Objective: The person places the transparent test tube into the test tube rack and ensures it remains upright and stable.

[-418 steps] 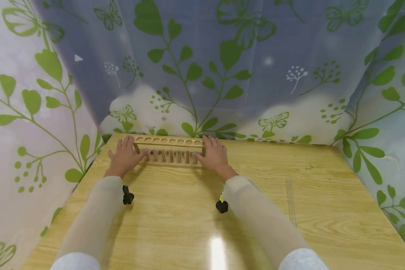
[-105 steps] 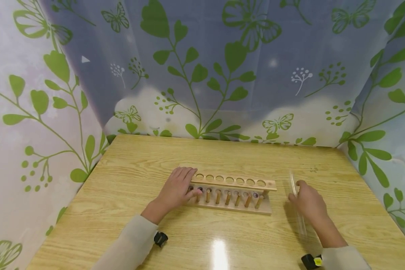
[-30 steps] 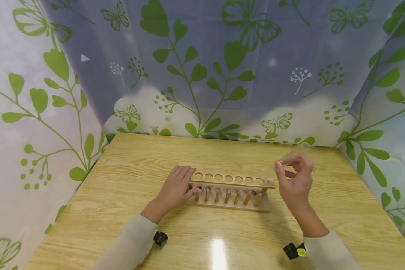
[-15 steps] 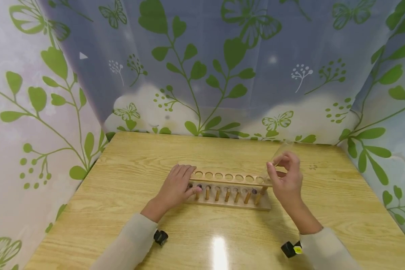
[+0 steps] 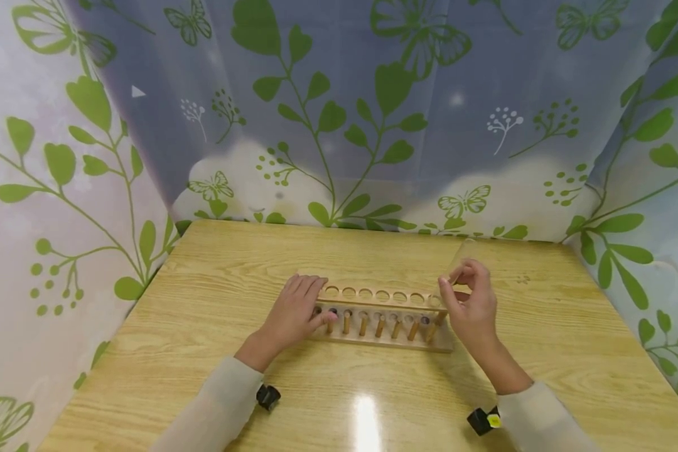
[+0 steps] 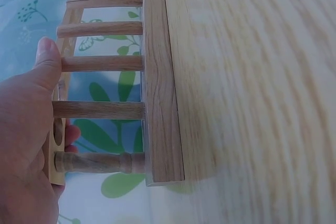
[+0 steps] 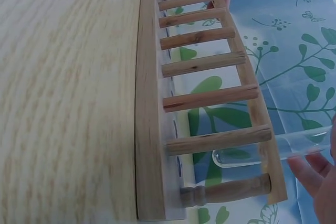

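A wooden test tube rack (image 5: pixel 384 300) stands on the table, with a row of round holes in its upper bar and upright pegs along its base. My left hand (image 5: pixel 295 314) grips the rack's left end. In the left wrist view its thumb (image 6: pixel 48 59) lies on one side of the upper bar, with fingertips showing on the other. At the right end, my right hand (image 5: pixel 471 307) pinches a clear glass test tube (image 7: pixel 236 157). The right wrist view shows the tube's rounded end through the upper bar's end hole, above the base.
The wood-grain table (image 5: pixel 248 263) reaches back to a patterned cloth (image 5: pixel 339 125) with green leaves and butterflies. Cloth also hangs at both sides. Small black wrist devices (image 5: pixel 268 397) sit at both cuffs.
Earlier the rack stood at the back left in both hands; then the right hand took the tube from the table. Over the last second it moved left, and the tube entered the end hole.
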{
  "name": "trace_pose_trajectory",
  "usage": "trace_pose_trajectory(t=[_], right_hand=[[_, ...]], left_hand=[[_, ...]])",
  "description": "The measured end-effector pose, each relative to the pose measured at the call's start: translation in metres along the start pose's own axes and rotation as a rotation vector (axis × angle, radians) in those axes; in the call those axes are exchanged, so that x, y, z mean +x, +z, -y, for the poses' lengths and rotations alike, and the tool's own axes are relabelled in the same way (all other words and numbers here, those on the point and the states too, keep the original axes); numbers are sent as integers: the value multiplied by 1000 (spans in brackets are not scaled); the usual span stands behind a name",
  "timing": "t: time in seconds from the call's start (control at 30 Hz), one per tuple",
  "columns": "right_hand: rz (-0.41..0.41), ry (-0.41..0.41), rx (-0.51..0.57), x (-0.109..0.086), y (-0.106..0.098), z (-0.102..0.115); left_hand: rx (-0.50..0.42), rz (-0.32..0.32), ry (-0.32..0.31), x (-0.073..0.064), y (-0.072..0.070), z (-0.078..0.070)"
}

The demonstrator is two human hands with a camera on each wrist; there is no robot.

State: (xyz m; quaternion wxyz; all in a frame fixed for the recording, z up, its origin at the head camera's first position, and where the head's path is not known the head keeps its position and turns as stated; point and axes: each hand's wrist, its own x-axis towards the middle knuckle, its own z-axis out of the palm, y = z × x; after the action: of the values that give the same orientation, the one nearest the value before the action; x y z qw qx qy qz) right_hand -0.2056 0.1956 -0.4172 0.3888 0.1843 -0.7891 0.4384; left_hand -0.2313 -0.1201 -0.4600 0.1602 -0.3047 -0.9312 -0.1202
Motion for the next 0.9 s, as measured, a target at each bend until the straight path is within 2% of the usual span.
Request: trace_pose_trajectory(t=[0.2, 0.37, 0.63, 0.83, 0.9], right_hand=[[9, -17, -6, -1, 0, 8], [29, -2, -20, -3, 0, 11], [49, 0, -21, -6, 0, 12], [72, -35, -39, -10, 1, 8], [85, -26, -45, -14, 3, -2]], left_hand=[[-1, -12, 2, 2, -2, 0], [3, 5, -7, 1, -2, -1], [1, -1, -12, 0, -2, -2], [-3, -4, -15, 0, -1, -1], [-8, -2, -18, -1, -2, -2]])
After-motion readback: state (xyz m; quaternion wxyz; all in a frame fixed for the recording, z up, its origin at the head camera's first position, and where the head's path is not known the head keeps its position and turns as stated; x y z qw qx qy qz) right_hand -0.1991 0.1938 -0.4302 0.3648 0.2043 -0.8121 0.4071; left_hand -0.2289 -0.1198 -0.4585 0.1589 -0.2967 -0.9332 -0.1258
